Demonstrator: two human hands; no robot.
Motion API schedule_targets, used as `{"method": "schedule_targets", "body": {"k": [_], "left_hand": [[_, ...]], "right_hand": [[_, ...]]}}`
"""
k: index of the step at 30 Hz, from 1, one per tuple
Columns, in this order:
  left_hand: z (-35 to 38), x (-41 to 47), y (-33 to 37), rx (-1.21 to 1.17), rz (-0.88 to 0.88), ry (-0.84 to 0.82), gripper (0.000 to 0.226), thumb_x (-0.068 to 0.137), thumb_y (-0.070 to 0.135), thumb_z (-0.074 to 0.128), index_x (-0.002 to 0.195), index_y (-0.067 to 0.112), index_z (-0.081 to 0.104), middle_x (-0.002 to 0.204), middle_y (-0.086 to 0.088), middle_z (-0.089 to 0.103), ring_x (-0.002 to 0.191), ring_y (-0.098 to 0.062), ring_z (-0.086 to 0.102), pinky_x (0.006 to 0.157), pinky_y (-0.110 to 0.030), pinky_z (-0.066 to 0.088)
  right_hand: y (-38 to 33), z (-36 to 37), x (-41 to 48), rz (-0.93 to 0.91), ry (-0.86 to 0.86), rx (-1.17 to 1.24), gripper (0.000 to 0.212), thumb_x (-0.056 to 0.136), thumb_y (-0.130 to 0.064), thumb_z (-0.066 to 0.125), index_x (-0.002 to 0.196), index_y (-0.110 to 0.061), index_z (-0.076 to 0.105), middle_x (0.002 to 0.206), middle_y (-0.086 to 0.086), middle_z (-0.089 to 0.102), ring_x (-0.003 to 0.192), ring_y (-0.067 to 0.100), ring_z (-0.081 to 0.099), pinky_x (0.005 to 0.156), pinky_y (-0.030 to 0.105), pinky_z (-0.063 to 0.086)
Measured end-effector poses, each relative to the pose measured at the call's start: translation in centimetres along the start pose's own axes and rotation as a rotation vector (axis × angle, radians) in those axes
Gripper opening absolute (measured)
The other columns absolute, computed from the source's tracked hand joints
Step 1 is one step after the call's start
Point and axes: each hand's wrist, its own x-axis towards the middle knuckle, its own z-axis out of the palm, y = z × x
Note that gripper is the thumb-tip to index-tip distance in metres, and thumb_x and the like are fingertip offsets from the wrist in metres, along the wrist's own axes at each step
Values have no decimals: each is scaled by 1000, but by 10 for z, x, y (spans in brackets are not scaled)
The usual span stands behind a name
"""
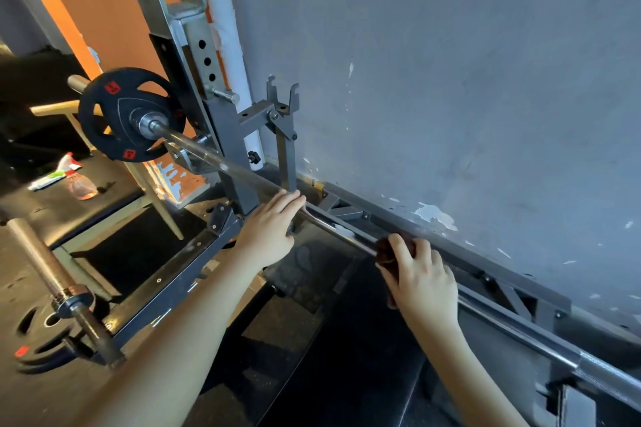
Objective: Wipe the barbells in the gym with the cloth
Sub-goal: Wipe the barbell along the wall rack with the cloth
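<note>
A steel barbell (pixel 242 170) runs from the upper left down to the lower right, resting on a grey rack. A black weight plate (pixel 118 118) with red labels sits on its left end. My left hand (pixel 270 225) grips the shaft near the rack upright, fingers curled over the bar. My right hand (pixel 419 277) holds a dark red cloth (pixel 386 250) wrapped around the bar further right. Most of the cloth is hidden under my fingers.
The grey rack upright (pixel 225 135) and a hook bracket (pixel 282 104) stand behind the bar, close to a blue-grey wall (pixel 451 80). A second bar sleeve (pixel 52 274) with plates lies at lower left. A spray bottle (pixel 79 180) lies on a black bench at left.
</note>
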Motion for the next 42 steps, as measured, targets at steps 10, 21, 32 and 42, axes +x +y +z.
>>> {"method": "schedule_targets", "body": {"k": [10,21,32,42], "left_hand": [[-3,0,8,15,-47,-74,75,92,8,54,156,21,17,163,7,6,150,-16,-1,120,-41,14],[-16,26,-33,236,236,-21,67,92,17,51,153,22,22,158,5,24,145,-18,17,119,-39,7],[16,68,-94,23,445,249,28,63,9,70,89,15,59,85,-1,60,87,-28,58,92,-41,41],[15,68,-96,57,469,261,33,63,7,76,94,9,64,91,-9,64,90,-34,60,93,-48,44]], "right_hand": [[-57,9,41,6,-220,68,53,89,-43,65,132,-14,52,106,18,60,86,36,64,66,44,54],[-80,21,45,172,-126,-78,54,82,-47,71,120,-10,60,88,19,59,72,39,62,61,45,52],[-118,48,67,576,100,-120,52,88,-52,36,108,-15,66,90,15,65,82,39,62,83,46,47],[-103,42,42,494,126,-216,47,91,-45,43,117,-10,62,100,14,63,92,38,59,102,49,39]]}}
